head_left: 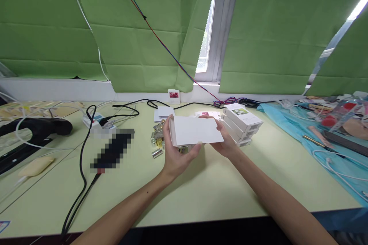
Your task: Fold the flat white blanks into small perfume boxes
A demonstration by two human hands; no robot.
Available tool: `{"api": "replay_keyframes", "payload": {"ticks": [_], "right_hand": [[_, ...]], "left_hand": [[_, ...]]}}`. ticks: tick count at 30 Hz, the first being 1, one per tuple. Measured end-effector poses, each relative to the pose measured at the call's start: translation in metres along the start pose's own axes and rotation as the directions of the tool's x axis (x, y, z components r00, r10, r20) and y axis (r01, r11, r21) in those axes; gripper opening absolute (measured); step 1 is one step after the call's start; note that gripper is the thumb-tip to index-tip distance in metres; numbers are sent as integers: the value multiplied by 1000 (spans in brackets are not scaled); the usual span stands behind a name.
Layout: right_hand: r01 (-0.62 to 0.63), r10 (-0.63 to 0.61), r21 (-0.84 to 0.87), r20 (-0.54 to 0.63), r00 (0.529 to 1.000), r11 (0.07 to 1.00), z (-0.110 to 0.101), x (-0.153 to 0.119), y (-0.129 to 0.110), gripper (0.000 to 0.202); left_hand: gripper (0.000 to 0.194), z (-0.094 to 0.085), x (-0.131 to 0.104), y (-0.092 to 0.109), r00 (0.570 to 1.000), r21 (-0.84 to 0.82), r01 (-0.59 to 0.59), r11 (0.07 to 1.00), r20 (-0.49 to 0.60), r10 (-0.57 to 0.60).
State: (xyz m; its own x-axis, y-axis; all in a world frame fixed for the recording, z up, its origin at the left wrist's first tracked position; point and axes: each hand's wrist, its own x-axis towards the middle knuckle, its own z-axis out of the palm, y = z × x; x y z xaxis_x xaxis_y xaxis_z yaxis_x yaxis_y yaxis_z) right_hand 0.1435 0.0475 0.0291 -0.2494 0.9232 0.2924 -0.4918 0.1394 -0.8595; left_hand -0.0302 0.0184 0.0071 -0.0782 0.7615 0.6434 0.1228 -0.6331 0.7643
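A white cardboard box (197, 131) is held above the table between both hands, its plain face turned up toward me. My left hand (176, 157) grips its left end, with the thumb along the near edge. Around its right end my right hand (225, 139) is closed, the fingers partly hidden beneath and behind the box. Small gold and silver cylinders (157, 153) lie on the table just left of my left hand. To the right of my right hand stands a stack of similar white boxes (243, 116), the top one bearing a green picture.
A dark pixelated phone-like object (113, 151) lies on the left with a black cable. Behind it sits a white power strip (99, 122). Folded white card pieces (163, 113) and a small box (173, 96) are at the back. Blue sheeting (290, 126) with clutter covers the right side.
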Motion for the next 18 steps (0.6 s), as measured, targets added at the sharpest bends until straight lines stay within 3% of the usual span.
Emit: {"api": "replay_keyframes", "payload": {"ticks": [8, 14, 18], "right_hand": [[68, -72, -48, -96, 993, 997, -1, 1, 1, 32], [42, -47, -28, -217, 975, 999, 3, 0, -2, 11], [25, -32, -32, -232, 972, 999, 4, 2, -2, 28]], "left_hand": [[100, 0, 1, 3, 999, -5, -31, 1000, -14, 30], [99, -1, 0, 3, 1000, -17, -17, 1000, -3, 17], [98, 0, 0, 3, 1000, -30, -8, 1000, -8, 7]]}}
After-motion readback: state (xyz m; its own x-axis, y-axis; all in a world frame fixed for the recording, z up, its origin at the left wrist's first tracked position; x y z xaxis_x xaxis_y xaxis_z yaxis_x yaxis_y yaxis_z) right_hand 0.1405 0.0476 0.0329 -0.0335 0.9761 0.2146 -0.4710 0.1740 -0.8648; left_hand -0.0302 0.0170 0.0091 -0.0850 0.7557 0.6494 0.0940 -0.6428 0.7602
